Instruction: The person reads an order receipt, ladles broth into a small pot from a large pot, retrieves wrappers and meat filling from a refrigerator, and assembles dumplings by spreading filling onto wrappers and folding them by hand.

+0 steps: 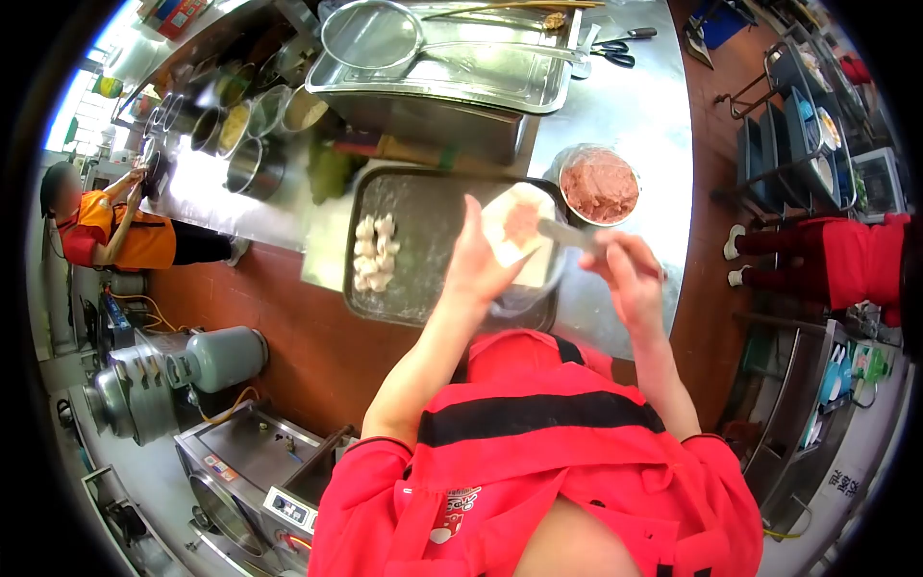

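On my left hand [474, 262] lies a pale dough wrapper [504, 210] with a smear of pink minced meat in its middle. The thumb sticks up at the wrapper's side. My right hand [625, 273] is closed around a flat spreading stick [565, 234], whose tip reaches the wrapper's edge near the filling. Below both hands is a dark, flour-dusted tray [423, 221]; several folded wontons [375, 252] sit in rows at its left. A bowl of minced meat [601, 185] stands beyond my right hand. Pale sheets, perhaps more wrappers [535, 272], show partly behind my left hand.
A metal tray [481, 82] at the back carries a strainer [373, 37] and chopsticks. Scissors [615, 56] lie beside it. Several pots [255, 165] line the left counter. One person [115, 231] stands at left, another [836, 255] at right near a cart [788, 144].
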{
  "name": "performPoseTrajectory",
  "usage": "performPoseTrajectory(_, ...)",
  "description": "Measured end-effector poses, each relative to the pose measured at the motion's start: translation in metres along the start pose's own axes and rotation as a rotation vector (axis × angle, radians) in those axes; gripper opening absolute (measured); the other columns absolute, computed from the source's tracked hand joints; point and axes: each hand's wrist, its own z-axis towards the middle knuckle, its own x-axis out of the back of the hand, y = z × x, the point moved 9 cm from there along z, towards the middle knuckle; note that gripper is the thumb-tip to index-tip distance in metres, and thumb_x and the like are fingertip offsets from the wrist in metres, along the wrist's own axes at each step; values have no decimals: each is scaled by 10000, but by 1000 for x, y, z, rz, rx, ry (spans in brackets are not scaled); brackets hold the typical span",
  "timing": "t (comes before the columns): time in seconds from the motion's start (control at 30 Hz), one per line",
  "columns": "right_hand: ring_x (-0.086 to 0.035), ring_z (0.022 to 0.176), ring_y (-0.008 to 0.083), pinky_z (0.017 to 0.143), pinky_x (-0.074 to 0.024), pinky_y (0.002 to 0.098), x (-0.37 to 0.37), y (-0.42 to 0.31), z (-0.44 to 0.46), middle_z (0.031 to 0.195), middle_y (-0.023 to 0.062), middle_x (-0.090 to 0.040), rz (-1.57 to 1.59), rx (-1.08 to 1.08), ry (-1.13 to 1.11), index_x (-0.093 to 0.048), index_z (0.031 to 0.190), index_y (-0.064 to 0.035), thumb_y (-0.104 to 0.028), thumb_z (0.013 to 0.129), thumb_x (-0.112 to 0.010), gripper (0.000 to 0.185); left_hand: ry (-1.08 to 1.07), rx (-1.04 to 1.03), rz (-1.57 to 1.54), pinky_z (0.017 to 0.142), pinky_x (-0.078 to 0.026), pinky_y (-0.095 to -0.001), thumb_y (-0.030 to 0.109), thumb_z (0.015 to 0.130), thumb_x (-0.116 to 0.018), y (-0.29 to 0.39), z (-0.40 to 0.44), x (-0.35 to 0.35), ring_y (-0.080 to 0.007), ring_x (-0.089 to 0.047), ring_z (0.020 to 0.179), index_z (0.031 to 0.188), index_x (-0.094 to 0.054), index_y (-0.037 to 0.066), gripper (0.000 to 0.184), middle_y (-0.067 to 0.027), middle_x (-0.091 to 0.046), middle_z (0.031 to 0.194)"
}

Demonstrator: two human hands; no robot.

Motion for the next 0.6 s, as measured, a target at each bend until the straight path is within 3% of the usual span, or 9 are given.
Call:
performPoseTrajectory(0.1, -652, 827, 191, 760, -538, 333, -4, 27, 26, 966, 104, -628, 349, -179, -54, -553, 1078, -26, -138, 951, -520, 172, -324, -14, -4, 1023, -372, -495, 660, 861, -384, -7, -37, -76, -347, -506, 1147, 1277, -429, -38, 814, -163, -529, 1242)
performPoseTrajectory(0.13, -646, 792, 180, 724, -534, 320, -7, 31, 26, 933, 90, -622, 435, -211, -57, -542, 1076, -38, -154, 949, -521, 173, -305, -26, -71, 1052, -311, -567, 703, 829, -391, -6, -43, -69, -393, -391, 1260, 1352, -387, 10, 868, -192, -455, 1339)
performPoseTrajectory(0.23, -643, 789, 176, 731, -534, 316, -20, 41, 21, 932, 85, -620, 331, -278, -108, -551, 1066, -38, -153, 949, -525, 166, -217, 43, -299, 1057, -317, -554, 683, 848, -375, -14, -34, -12, -379, -395, 1262, 1342, -401, 9, 836, -196, -450, 1340)
performPoseTrajectory(0.27, -646, 766, 172, 723, -546, 306, -19, 50, 22, 924, 77, -626, 276, -292, -103, -554, 1051, -41, -139, 934, -561, 153, -181, -27, -169, 1067, -320, -524, 620, 897, -355, -13, -32, -2, -364, -399, 1262, 1328, -423, 11, 749, -186, -465, 1329)
performPoseTrajectory(0.4, -641, 769, 167, 726, -544, 304, 8, 54, 11, 932, 75, -620, 146, -223, -28, -557, 1062, -22, -104, 919, -580, 166, -101, -18, -171, 1073, -335, -456, 507, 958, -341, -5, -32, 13, -326, -404, 1269, 1317, -440, 11, 620, -156, -488, 1317)
performPoseTrajectory(0.5, -632, 771, 170, 726, -537, 308, 35, 35, 0, 891, 77, -627, -31, -109, 61, -592, 1032, -7, -86, 917, -568, 141, -88, -119, -209, 1070, -337, -454, 495, 962, -344, 15, -30, 24, -314, -404, 1271, 1329, -427, 8, 615, -152, -492, 1314)
performPoseTrajectory(0.53, -632, 761, 163, 728, -532, 293, 30, 25, -2, 874, 81, -629, 28, -81, 53, -597, 1033, 0, -71, 911, -571, 144, -19, -172, 61, 1036, -371, -477, 529, 949, -351, 20, -28, 28, -317, -424, 1253, 1239, -531, 38, 598, -147, -521, 1284)
performPoseTrajectory(0.6, -631, 758, 153, 715, -522, 277, 0, 13, 0, 877, 77, -626, -172, -61, -88, -606, 1016, 10, -52, 901, -579, 134, 1, -150, 168, 997, -399, -498, 573, 928, -347, 12, -26, 29, -321, -462, 1205, 1097, -601, 62, 595, -138, -564, 1207)
